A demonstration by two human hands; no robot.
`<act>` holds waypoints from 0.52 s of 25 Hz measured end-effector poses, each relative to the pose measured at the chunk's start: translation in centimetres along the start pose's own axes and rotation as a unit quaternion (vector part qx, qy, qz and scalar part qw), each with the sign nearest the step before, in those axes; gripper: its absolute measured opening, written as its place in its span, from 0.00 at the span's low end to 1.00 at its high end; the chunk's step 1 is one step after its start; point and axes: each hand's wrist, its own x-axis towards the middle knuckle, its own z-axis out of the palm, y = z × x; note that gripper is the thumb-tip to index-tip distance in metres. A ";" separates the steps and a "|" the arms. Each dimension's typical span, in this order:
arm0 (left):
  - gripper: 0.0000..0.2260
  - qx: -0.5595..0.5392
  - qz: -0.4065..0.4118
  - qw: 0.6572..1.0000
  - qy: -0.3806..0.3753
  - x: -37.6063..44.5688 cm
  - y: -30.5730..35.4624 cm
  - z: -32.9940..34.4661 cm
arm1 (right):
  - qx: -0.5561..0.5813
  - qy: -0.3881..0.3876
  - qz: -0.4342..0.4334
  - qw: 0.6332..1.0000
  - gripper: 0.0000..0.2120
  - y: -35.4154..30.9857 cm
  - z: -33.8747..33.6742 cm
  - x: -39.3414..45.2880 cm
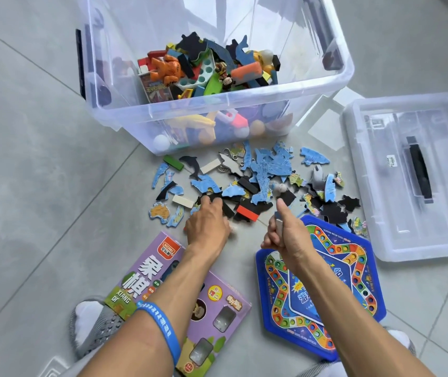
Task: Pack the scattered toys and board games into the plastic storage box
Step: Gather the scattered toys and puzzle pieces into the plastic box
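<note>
storage box: the clear plastic storage box (217, 85) sits on the tiled floor (40, 159), lid off, already partly filled with blocks, figures and map puzzle pieces
lid: clear lid (413, 175) lies flat to the right of the box, well apart from both hands
loose stuff: a spread of blue and black map puzzle pieces (266, 170) plus a few wooden blocks just in front of the box, nearest one a red-and-black block (247, 212)
left hand: left hand (208, 223) is down at the near edge of the pile, fingers curled onto a black piece, looks like it's gathering
right hand: right hand (285, 229) is clamped on a small grey block, thumb sticking up
board games: purple game box (217, 295) under the left forearm, blue hexagonal game board (353, 273) under the right, both still on the floor
what could go wrong: thin flat pieces on smooth tile are hard to pinch, so I'd guess some slide away or drop out of a handful on the way over. Also the two big flat games may not lie level on that lumpy heap.
</note>
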 end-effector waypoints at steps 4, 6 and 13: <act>0.14 0.041 0.000 0.999 0.005 0.4 -0.6 0.0 | 0.018 -0.007 0.005 1.000 0.13 0.5 -0.1 0.5; 0.15 0.041 -0.001 0.999 0.004 0.2 -1.1 -0.2 | -0.029 0.010 -0.018 0.999 0.10 0.9 0.1 0.8; 0.09 -0.198 -0.106 0.974 -0.031 0.5 -1.0 -0.1 | -0.626 0.083 -0.278 0.724 0.12 2.3 3.0 3.0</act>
